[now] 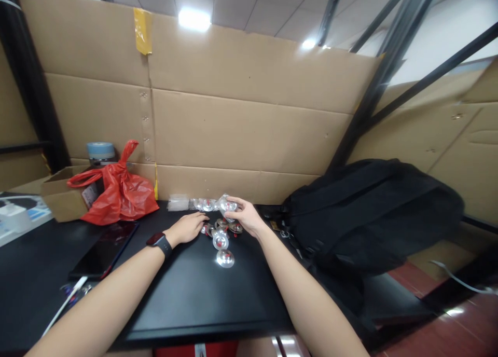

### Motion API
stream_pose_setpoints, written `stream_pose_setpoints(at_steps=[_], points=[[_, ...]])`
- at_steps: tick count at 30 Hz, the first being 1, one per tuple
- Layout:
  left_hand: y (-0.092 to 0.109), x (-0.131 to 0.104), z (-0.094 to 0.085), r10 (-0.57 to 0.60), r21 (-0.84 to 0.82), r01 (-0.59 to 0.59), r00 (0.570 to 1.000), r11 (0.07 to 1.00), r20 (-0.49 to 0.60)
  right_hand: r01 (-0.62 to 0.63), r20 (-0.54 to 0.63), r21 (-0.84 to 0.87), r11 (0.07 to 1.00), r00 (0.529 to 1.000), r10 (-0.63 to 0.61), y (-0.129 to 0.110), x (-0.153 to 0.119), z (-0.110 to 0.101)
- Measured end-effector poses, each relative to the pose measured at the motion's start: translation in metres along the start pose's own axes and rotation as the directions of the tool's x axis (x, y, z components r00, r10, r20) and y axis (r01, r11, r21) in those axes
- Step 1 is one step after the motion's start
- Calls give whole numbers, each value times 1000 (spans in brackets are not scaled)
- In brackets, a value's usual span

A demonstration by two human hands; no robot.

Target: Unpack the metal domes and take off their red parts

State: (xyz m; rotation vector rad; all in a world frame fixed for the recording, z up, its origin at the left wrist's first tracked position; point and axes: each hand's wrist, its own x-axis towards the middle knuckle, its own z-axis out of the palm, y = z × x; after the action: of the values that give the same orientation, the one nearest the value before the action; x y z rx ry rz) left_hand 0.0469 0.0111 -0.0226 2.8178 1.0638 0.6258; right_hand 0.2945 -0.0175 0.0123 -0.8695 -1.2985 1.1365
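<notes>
My right hand (pixel 249 216) pinches a shiny round metal disc in clear plastic (pixel 226 205) between thumb and fingers, just above the back of the black table. Flat on the tabletop lies my left hand (pixel 189 227), fingers stretched toward a pile of small round metal discs (pixel 220 239) with red marks. One loose disc (pixel 225 258) lies in front of the pile, nearer to me. Behind my hands, a row of shiny discs in clear wrapping (pixel 206 205) runs along the cardboard wall. Some discs are partly hidden by my fingers.
Left of my arm lie a dark phone (pixel 104 250) and a white cable (pixel 64 305). Farther back stand a tied red plastic bag (pixel 122 191), a cardboard box (pixel 64 196) and a power strip (pixel 37 214). A black backpack (pixel 373 211) sits on the right.
</notes>
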Motion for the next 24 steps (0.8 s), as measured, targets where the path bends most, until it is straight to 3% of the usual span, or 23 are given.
stream_pose_setpoints(at_steps=[6,11,16,20,24], points=[[0,0,0,12,-15,-13,1000,1000,-13,21,-46,-63,998,999,-24,-1,3,-1],[0,0,0,8,-29,-9,1000,1000,-9,97,-143,-166,981,982,-121,-1,5,-3],[0,1,0,-1,8,1,1000,1000,15,75,-140,-219,973,984,-107,-3,3,-1],[1,0,-1,-5,10,5,1000,1000,30,69,-133,-214,974,986,-99,-3,5,-1],[4,0,-3,-12,-9,12,1000,1000,2,92,-199,-149,985,973,-121,-2,6,-3]])
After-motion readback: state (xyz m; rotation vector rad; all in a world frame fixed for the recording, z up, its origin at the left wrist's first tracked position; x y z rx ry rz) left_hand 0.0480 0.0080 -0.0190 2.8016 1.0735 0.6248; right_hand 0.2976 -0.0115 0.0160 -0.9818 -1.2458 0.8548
